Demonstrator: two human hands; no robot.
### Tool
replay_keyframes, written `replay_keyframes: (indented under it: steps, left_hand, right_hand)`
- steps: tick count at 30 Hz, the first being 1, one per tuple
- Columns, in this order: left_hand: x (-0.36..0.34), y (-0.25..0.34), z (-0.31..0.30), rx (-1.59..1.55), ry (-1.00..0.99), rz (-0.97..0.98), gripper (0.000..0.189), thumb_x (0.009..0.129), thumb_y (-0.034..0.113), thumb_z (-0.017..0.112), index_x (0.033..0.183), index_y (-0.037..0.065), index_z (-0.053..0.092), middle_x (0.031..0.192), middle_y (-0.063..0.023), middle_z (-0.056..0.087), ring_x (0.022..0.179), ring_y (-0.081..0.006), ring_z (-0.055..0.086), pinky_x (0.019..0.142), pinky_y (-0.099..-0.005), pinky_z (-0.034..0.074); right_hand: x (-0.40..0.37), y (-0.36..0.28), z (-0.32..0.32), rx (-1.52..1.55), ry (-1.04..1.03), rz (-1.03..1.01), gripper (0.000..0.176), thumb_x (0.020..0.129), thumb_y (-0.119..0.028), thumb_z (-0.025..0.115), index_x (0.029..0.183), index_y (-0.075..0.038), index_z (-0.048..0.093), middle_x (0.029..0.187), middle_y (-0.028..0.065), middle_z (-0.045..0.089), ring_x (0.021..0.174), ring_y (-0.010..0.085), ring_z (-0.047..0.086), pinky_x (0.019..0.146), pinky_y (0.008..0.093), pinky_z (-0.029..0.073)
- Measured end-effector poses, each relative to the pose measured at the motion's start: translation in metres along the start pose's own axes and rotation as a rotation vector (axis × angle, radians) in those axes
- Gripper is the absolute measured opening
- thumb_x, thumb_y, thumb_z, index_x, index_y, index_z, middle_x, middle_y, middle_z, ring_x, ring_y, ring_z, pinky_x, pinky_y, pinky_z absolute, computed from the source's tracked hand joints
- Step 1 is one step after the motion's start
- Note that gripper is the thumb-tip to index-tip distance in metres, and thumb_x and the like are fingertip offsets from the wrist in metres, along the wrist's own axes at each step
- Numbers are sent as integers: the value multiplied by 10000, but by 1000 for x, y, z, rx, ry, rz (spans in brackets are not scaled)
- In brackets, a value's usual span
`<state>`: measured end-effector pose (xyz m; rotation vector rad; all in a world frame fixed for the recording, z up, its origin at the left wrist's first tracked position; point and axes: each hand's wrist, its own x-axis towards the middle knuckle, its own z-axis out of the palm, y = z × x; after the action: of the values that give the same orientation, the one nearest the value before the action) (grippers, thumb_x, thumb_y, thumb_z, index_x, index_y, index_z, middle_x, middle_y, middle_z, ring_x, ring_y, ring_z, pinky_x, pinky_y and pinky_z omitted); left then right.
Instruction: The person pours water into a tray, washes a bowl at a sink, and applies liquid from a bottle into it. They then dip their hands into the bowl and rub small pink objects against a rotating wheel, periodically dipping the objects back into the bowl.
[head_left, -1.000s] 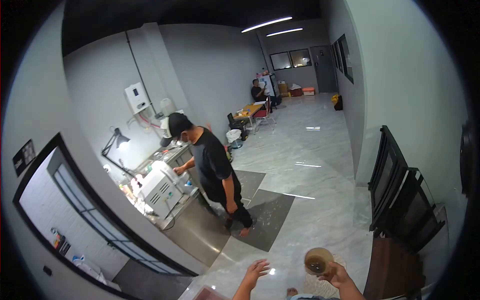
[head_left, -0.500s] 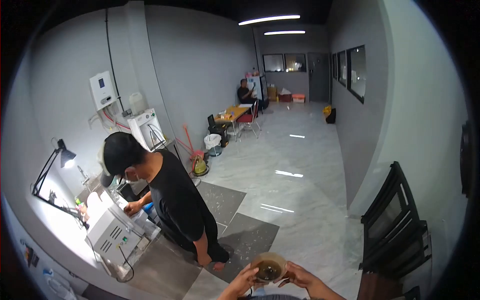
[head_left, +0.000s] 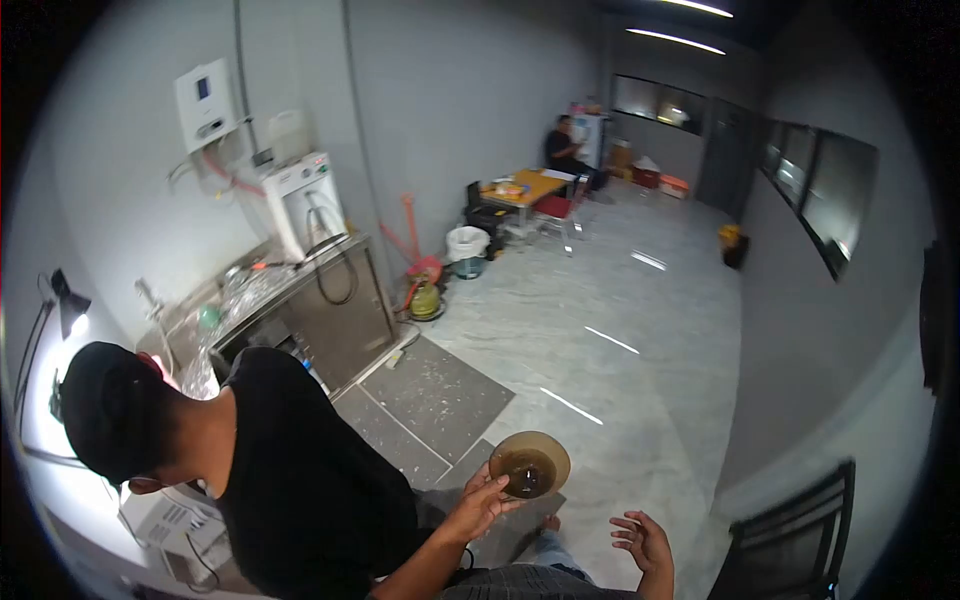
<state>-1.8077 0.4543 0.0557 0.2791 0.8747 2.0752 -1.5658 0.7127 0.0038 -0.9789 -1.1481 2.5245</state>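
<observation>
A round, brownish, see-through bowl (head_left: 552, 449) is tilted in front of me, with something small and shiny near its bottom that I cannot make out. My left hand (head_left: 482, 506) grips it by the near left rim, thumb on the inner side. Apart from the bowl, to its lower right, my right hand (head_left: 642, 542) has its fingers spread and holds nothing. Close on my left a person (head_left: 300, 460) in a black shirt and cap bends toward a white machine (head_left: 178, 520); that person's hands are hidden.
A metal counter (head_left: 320, 310) with a white unit (head_left: 300, 205) runs along the left wall. A green gas cylinder (head_left: 425, 300) and a bucket (head_left: 468, 252) stand on the floor beyond. Another person (head_left: 563, 150) sits by a table (head_left: 535, 187). A black chair (head_left: 795, 530) is at right.
My right hand has let go of the bowl and moved right; my left alone holds it now. The view has swung left and nearer the person in black.
</observation>
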Motion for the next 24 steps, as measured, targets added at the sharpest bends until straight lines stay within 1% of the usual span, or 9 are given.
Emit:
replay_keyframes:
  steps: [3, 8, 9, 11, 12, 13, 16, 20, 24]
  left_hand:
    - [51, 16, -23, -32, 154, 108, 530, 905, 186, 565, 1365, 76, 327, 1271, -129, 497, 1115, -260, 560, 901, -447, 492]
    - [101, 65, -27, -37, 389, 284, 557, 884, 189, 600, 1368, 87, 345, 1229, -115, 534, 1082, -237, 581, 885, -407, 507]
    - [109, 76, -29, -54, 428, 321, 557, 884, 189, 600, 1368, 87, 345, 1229, -115, 534, 1082, -237, 581, 885, -407, 507]
    - [124, 94, -40, -32, 514, 438, 547, 881, 176, 602, 1363, 91, 357, 1212, -110, 546, 1077, -224, 582, 876, -398, 512]
    - [131, 102, -49, -43, 547, 471, 547, 881, 176, 602, 1363, 91, 357, 1212, -110, 546, 1077, -224, 582, 876, -398, 512]
    - [137, 111, -59, -79, 602, 499, 542, 882, 168, 601, 1361, 92, 360, 1202, -101, 551, 1067, -214, 583, 861, -385, 518]
    - [163, 146, -92, -142, 702, 595, 526, 883, 157, 600, 1352, 92, 369, 1180, -84, 559, 1038, -198, 590, 828, -354, 529]
    - [186, 198, -143, -185, 808, 627, 480, 880, 176, 614, 1303, 91, 405, 1155, -74, 564, 995, -188, 601, 799, -331, 533]
    - [213, 252, -189, -226, 842, 676, 453, 877, 182, 621, 1276, 98, 422, 1149, -68, 564, 991, -182, 602, 797, -321, 533]
  right_hand:
    - [104, -48, -2, -184, -63, 61, 334, 902, -313, 512, 1071, -25, 526, 1061, 237, 613, 815, 295, 623, 682, 397, 521]
    - [260, -149, 93, -428, -265, 143, 235, 894, -223, 526, 1021, -26, 517, 1019, 210, 625, 748, 246, 625, 641, 342, 533]
    - [293, -162, 113, -460, -304, 167, 235, 894, -223, 526, 1021, -26, 517, 1019, 210, 625, 748, 246, 625, 641, 342, 533]
    - [354, -182, 159, -626, -404, 107, 216, 897, -204, 526, 1024, -30, 518, 994, 193, 634, 747, 236, 623, 640, 340, 532]
    - [378, -192, 186, -646, -437, 115, 185, 901, -191, 552, 1005, -38, 537, 984, 156, 646, 749, 212, 624, 631, 327, 531]
    - [402, -197, 212, -668, -474, 130, 185, 901, -191, 552, 1005, -38, 537, 984, 156, 646, 749, 212, 624, 631, 327, 531]
    - [461, -197, 286, -702, -474, 31, 149, 898, -169, 539, 995, -55, 544, 947, 143, 654, 723, 210, 623, 620, 322, 530]
    - [537, -159, 340, -631, -412, 114, 228, 868, -220, 572, 1006, -45, 527, 957, 149, 644, 736, 212, 617, 615, 336, 522]
    - [596, -115, 377, -611, -427, 230, 245, 869, -208, 554, 1029, -24, 527, 937, 175, 647, 724, 264, 628, 629, 379, 536]
